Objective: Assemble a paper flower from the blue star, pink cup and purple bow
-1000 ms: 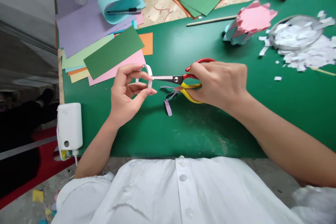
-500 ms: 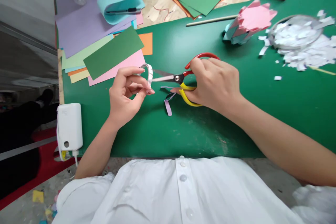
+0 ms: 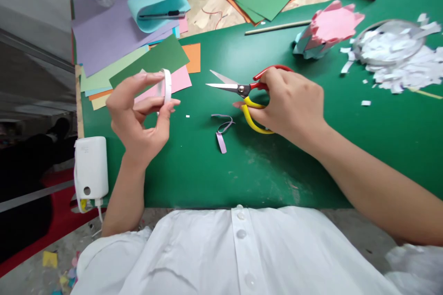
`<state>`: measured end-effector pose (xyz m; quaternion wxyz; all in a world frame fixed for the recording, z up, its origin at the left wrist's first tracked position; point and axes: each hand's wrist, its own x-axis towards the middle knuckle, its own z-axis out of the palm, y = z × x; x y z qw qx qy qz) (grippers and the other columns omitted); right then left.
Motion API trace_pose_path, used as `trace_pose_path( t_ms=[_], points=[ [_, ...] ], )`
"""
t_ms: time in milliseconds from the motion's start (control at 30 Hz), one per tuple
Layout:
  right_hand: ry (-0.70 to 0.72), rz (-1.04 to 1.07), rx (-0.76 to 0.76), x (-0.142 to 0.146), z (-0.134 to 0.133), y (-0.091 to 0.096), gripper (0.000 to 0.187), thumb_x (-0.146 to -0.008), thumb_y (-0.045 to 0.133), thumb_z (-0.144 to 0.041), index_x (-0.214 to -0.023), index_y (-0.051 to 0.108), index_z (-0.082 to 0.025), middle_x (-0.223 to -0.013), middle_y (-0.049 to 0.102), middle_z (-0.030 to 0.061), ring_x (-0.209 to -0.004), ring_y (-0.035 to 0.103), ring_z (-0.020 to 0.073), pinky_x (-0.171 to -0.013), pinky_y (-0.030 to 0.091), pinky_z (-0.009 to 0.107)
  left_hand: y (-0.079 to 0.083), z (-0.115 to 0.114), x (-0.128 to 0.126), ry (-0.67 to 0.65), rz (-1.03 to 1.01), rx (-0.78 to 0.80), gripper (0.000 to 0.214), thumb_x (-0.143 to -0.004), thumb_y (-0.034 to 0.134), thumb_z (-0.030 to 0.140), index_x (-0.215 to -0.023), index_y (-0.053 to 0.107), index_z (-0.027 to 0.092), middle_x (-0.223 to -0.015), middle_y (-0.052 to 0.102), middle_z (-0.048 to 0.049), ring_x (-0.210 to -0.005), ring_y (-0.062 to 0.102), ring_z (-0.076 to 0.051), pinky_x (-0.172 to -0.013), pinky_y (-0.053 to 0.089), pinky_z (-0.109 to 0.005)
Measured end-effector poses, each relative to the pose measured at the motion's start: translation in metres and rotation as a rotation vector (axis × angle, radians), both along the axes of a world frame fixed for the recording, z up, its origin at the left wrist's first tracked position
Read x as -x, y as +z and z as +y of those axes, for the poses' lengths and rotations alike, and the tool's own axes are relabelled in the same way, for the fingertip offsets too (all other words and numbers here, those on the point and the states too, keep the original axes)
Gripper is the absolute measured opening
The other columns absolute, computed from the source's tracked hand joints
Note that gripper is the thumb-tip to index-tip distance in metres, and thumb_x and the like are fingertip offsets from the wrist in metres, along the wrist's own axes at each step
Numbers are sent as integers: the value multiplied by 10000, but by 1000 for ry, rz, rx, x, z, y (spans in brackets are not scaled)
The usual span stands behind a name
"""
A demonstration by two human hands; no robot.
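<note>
Between the thumb and fingers of my left hand [image 3: 140, 110] is a narrow white ring [image 3: 168, 86], which looks like a roll of tape held on edge. My right hand [image 3: 294, 99] grips scissors [image 3: 241, 88] with one red and one yellow handle. Their blades are parted and point left, with nothing between them. Below the blades a curled lilac paper strip [image 3: 221, 142] lies on the green mat. A tiny white scrap [image 3: 187, 116] rests between the ring and the strip.
Coloured paper sheets [image 3: 152, 62] are layered at the left. A pink and blue paper cup shape [image 3: 327, 30], a thin stick [image 3: 277, 27] and a dish [image 3: 356, 44] heaped with white paper bits stand across the back right. A white power bank [image 3: 92, 166] sits at the left edge.
My left hand has drawn the white ring left and up, away from the blades. The scissors moved slightly right and opened wider. A tiny white scrap now shows on the mat.
</note>
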<state>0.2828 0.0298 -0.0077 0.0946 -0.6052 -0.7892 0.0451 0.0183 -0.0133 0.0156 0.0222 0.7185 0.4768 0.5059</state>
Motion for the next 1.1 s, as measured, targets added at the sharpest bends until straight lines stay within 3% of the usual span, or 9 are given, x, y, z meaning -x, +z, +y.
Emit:
trace_pose_path(
  t_ms=[100, 200, 300, 367, 533, 700, 767, 933, 1100],
  points=[
    [-25, 33, 38, -2, 4, 0, 470, -855, 605, -518, -1172, 606, -172, -1156, 697, 151, -1063, 646, 338, -722, 468, 373, -10, 13, 25, -56, 278, 93, 417, -960, 628, 280, -1340, 460, 304, -1339, 620, -20, -1273, 612, -181, -855, 621, -301],
    [-4, 95, 45, -4, 7, -1, 455, -816, 648, -402, -1203, 624, -163, -1209, 680, 161, -1092, 632, 354, -773, 503, 405, -27, 27, 46, 17, 335, 302, 315, -1019, 515, 321, -1333, 484, 310, -1416, 588, -3, -1274, 609, -161, -982, 571, -321],
    [23, 122, 72, -6, 10, -1, 471, -822, 654, -370, -1227, 630, -132, -1213, 671, 186, -1095, 621, 365, -801, 512, 428, -40, 37, 56, 20, 405, 279, 352, -1013, 529, 304, -1359, 481, 354, -1420, 578, 58, -1291, 589, -139, -969, 577, -310],
    [50, 116, 72, -7, 10, -1, 444, -856, 636, -364, -1230, 626, -126, -1209, 661, 200, -1104, 605, 367, -826, 510, 436, -42, 38, 56, 7, 445, 269, 469, -982, 546, 240, -1423, 461, 376, -1434, 582, 51, -1213, 636, -171, -854, 585, -326],
    [76, 65, 84, -8, 10, 0, 506, -881, 628, -421, -1257, 619, -82, -1221, 618, 228, -1117, 576, 376, -901, 490, 441, -33, 31, 45, 29, 502, 223, 708, -831, 620, 126, -1479, 459, 364, -1415, 618, -11, -1057, 668, -233, -683, 536, -313],
    [127, 69, -43, -9, 10, -3, 446, -881, 615, -400, -1191, 654, -81, -1153, 616, 228, -1070, 569, 374, -943, 459, 494, -30, 21, 26, 21, 213, 373, 434, -894, 644, 281, -1320, 591, 343, -1240, 652, -68, -1023, 646, -232, -863, 544, -344],
    [266, 123, -139, -10, 10, -4, 380, -872, 608, -357, -1154, 668, -107, -1153, 621, 207, -1064, 573, 362, -932, 460, 500, -31, 17, 17, 16, 252, 320, 395, -905, 631, 284, -1299, 607, 314, -1159, 656, -80, -1000, 639, -236, -912, 522, -372],
    [761, 224, -290, -7, 0, -7, 200, -909, 581, -338, -1063, 675, -252, -1177, 637, 112, -1078, 575, 295, -910, 484, 468, -25, 5, -10, -10, 325, 174, 269, -892, 631, 242, -1160, 647, 253, -946, 626, -41, -721, 597, -150, -678, 481, -278],
    [732, 156, -351, 2, -9, -15, 140, -951, 536, -238, -937, 674, -217, -1201, 625, 125, -1150, 546, 285, -882, 495, 437, -16, -7, -29, -125, 154, 352, 180, -856, 651, 188, -1033, 652, 221, -788, 543, 16, -607, 507, -95, -599, 449, -239]
  ],
)
